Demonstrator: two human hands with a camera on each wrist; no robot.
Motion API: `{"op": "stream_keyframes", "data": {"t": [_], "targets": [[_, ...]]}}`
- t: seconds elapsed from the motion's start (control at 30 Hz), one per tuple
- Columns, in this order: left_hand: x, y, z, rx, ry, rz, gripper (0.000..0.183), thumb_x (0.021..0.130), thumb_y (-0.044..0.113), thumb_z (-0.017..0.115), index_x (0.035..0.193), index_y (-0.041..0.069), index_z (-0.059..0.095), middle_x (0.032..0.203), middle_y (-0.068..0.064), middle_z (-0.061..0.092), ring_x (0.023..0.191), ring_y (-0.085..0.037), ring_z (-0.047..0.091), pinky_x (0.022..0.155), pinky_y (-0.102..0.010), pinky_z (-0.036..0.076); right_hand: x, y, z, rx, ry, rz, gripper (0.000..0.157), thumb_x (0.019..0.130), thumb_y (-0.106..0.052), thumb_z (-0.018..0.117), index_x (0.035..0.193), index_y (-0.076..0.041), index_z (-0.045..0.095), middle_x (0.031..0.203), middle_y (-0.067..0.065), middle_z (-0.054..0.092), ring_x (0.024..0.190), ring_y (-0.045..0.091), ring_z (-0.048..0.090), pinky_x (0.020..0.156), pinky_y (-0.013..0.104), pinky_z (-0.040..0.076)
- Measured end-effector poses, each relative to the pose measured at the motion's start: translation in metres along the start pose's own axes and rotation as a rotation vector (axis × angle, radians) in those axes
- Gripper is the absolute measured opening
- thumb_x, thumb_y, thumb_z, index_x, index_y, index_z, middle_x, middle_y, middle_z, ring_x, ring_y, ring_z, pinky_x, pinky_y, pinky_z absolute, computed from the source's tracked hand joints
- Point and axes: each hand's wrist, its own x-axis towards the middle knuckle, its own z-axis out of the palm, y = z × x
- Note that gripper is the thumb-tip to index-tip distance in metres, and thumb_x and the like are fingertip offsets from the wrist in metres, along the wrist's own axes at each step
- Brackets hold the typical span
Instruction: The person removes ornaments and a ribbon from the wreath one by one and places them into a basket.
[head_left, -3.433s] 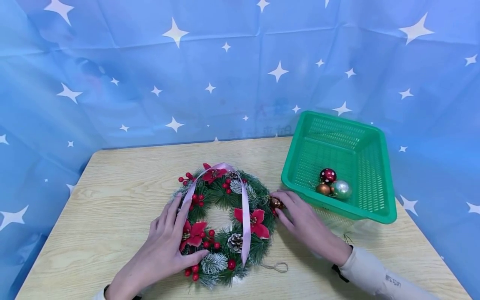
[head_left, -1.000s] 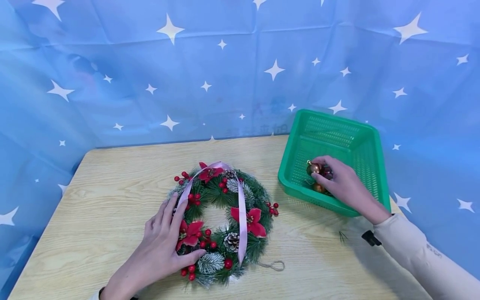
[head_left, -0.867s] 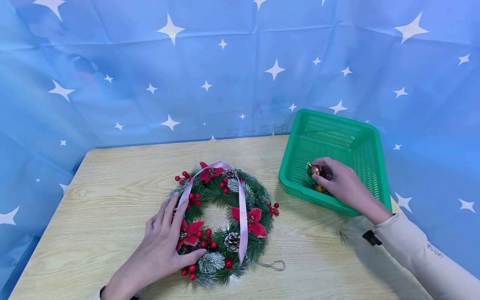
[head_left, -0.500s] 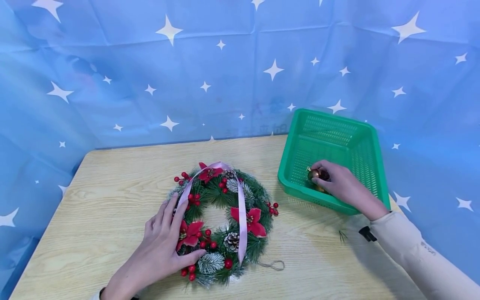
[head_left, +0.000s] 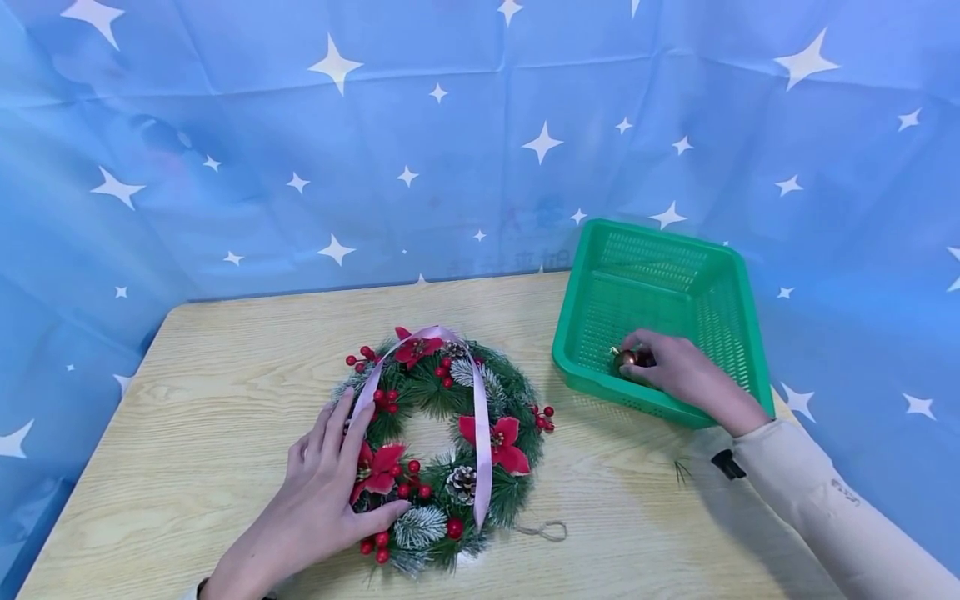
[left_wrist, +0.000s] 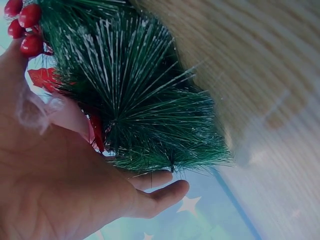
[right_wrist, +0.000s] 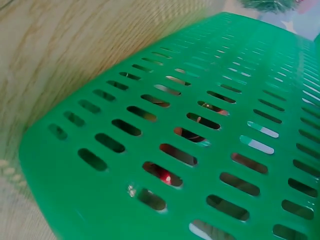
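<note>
My left hand [head_left: 318,487] rests on the left side of a green Christmas wreath [head_left: 512,379], its fingers spread and fairly straight. In the left wrist view, the same hand [left_wrist: 75,180] lies along the wreath's frosted needles [left_wrist: 135,85]. The wreath carries red poinsettias, berries, pine cones and a pink ribbon [head_left: 481,433]. Inside the green basket [head_left: 567,312], my right hand [head_left: 678,367] pinches a copper Christmas ball [head_left: 625,359] by its side, low near the front wall. Other balls there are hidden behind the hand. The right wrist view shows mostly the basket's slotted wall [right_wrist: 95,195].
A twine loop [head_left: 551,531] lies at the wreath's lower right. A small green sprig [head_left: 681,472] sits on the wooden table [head_left: 247,375] in front of the basket. Behind the table hangs a blue cloth [head_left: 450,167] with white stars.
My right hand has carried the copper ball from the wreath's right edge into the basket, then lowered it a little. The left hand stays on the wreath.
</note>
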Motion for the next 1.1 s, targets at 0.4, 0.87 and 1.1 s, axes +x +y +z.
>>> {"op": "stream_keyframes", "data": {"t": [0.4, 0.87, 1.1], "targets": [[-0.001, -0.001, 0.002, 0.020, 0.018, 0.040, 0.126, 0.090, 0.074, 0.077, 0.176, 0.013, 0.009, 0.180, -0.020, 0.003, 0.158, -0.056, 0.015, 0.103, -0.084, 0.030, 0.003, 0.003, 0.000, -0.016, -0.046, 0.005, 0.034, 0.106, -0.018, 0.074, 0.132, 0.004, 0.069, 0.110, 0.015, 0.074, 0.102, 0.037, 0.071, 0.078, 0.053, 0.058], [-0.002, -0.002, 0.003, 0.023, 0.015, 0.052, 0.124, 0.090, 0.072, 0.077, 0.176, 0.012, 0.011, 0.180, -0.021, 0.004, 0.159, -0.054, 0.015, 0.102, -0.086, 0.033, 0.000, 0.002, 0.003, -0.030, 0.025, -0.021, 0.034, 0.109, -0.015, 0.070, 0.134, 0.007, 0.068, 0.116, 0.021, 0.074, 0.103, 0.038, 0.072, 0.080, 0.054, 0.060], [-0.002, -0.003, 0.001, 0.011, 0.010, 0.055, 0.124, 0.091, 0.067, 0.080, 0.176, 0.013, 0.008, 0.180, -0.020, 0.002, 0.157, -0.058, 0.014, 0.104, -0.086, 0.031, -0.009, -0.008, 0.007, -0.086, 0.278, -0.112, 0.024, 0.110, -0.011, 0.066, 0.130, 0.001, 0.072, 0.114, 0.017, 0.074, 0.077, 0.021, 0.064, 0.064, 0.041, 0.053]]}}
